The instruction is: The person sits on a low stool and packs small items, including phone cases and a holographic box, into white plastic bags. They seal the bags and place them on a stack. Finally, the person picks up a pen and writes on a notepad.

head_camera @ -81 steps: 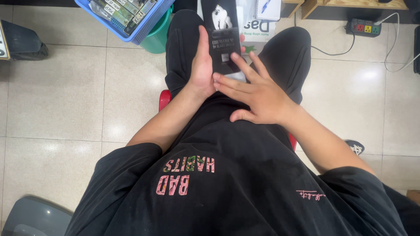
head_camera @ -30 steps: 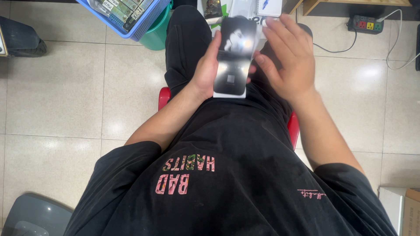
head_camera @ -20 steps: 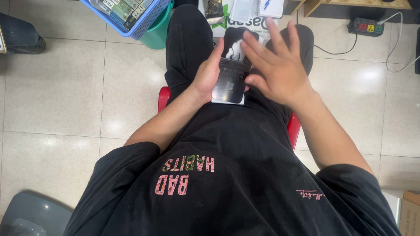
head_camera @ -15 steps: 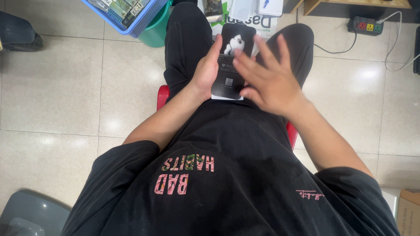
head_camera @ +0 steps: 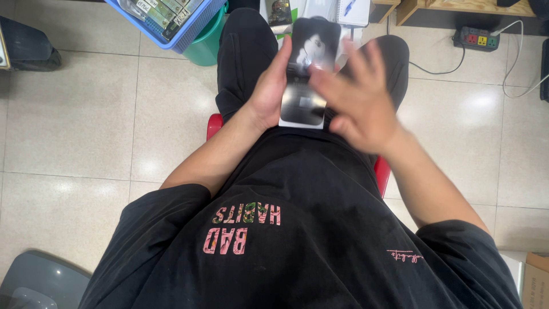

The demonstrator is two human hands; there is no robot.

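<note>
My left hand point(head_camera: 269, 91) sits out over my lap, forearm bare and angled inward, thumb up along one edge and fingers point(head_camera: 285, 54) curled in a hold. My right hand point(head_camera: 357, 103) hovers just beside it, palm down, fingers spread and blurred. Both elbows are bent, forearms converging in front of my torso, wrists close together.

Left hand point(head_camera: 267, 91) grips the dark flat package point(head_camera: 309, 71) above the lap; right hand point(head_camera: 357, 103), open and blurred, overlaps the package's right edge.
</note>
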